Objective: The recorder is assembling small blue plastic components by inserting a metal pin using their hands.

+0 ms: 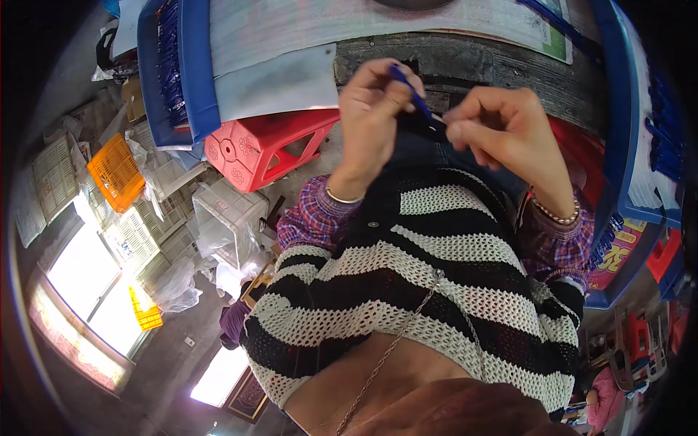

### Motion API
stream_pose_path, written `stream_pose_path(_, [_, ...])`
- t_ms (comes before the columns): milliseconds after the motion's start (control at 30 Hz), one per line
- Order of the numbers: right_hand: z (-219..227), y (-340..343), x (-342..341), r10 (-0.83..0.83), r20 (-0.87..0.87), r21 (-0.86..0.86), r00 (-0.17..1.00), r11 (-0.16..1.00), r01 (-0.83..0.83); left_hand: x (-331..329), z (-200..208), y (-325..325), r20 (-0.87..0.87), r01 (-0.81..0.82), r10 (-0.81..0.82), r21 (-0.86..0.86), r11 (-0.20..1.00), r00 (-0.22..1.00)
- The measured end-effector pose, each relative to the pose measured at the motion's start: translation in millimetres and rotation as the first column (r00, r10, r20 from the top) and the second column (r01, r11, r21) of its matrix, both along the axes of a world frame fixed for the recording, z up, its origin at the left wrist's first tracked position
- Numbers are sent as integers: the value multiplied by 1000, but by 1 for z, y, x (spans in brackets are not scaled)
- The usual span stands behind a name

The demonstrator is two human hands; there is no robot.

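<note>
In front of my body, my left hand (376,109) pinches a slim dark-blue pen-like piece (416,93) between thumb and fingers. The piece slants down toward the right. At its lower end my right hand (503,129) is closed, thumb against forefinger, on a thin pale rod (438,118) that meets the blue piece. Whether the rod sits inside the blue piece is too small and blurred to tell. Both hands are raised over my lap, just short of the worktable's edge.
A worn dark wooden table edge (509,76) lies ahead, partly under a pale sheet (291,73). Blue trays (196,73) of slim blue pieces stand left and right (624,182). Beside me at left is a red plastic stool (243,149); beyond it are crates, including an orange crate (116,173).
</note>
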State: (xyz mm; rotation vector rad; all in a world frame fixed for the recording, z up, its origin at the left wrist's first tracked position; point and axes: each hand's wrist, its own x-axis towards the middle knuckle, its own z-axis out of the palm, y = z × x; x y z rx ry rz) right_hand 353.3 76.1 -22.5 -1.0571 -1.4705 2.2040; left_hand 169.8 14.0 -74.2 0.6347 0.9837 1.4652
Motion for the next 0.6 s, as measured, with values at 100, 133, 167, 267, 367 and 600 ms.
stream_pose_path(100, [-10, -8, 6, -115, -24, 214, 993, 970, 117, -4, 5, 1, -10, -30, 30, 12, 999, 999])
stream_pose_path(133, [-11, -10, 4, -116, -25, 215, 993, 969, 119, -3, 6, 0, -19, 33, -33, -23, 999, 999])
stream_pose_path(167, [-10, -13, 0, -146, -71, 216, 987, 963, 158, -2, 7, 0, -26, 96, -97, -58, 994, 995])
stream_pose_path(267, [-8, -16, -8, -177, -127, 236, 976, 950, 203, -2, 5, -2, 52, 109, -107, -36, 993, 993])
stream_pose_path(367, [-7, -16, -9, -172, -131, 271, 976, 941, 202, 0, 4, -4, 30, 125, -125, -17, 992, 992])
stream_pose_path(600, [-12, -18, -10, -182, -110, 444, 977, 871, 212, 2, 4, -6, 1, 114, -114, -24, 993, 993])
